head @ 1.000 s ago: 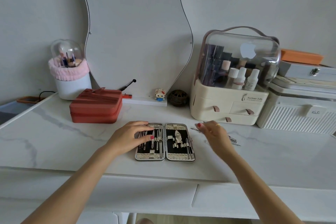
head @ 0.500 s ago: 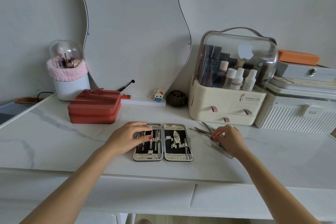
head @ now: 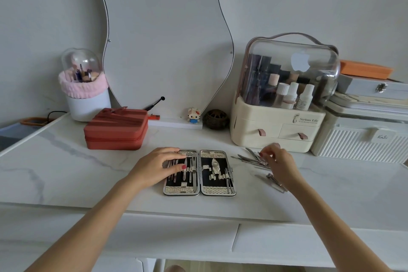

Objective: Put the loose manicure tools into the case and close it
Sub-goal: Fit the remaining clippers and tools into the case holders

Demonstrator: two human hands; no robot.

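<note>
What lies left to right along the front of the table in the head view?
Left hand resting on the open case → loose tools → right hand reaching into them; nail clipper just beside that hand.

A home vanity or dressing corner. A white marble-patterned counter (head: 66, 168) stands against a plain wall, with a wavy-edged mirror (head: 167, 35) leaning at 12 o'clock. At 2 o'clock, a cream cosmetics organizer (head: 276, 130) with a clear domed lid holds bottles; at 10 o'clock, a domed makeup-brush holder (head: 86, 104) wrapped in a pink band stands behind a red zip case (head: 116, 130). A small cat figurine (head: 193, 115) stands at the mirror's foot.
</note>
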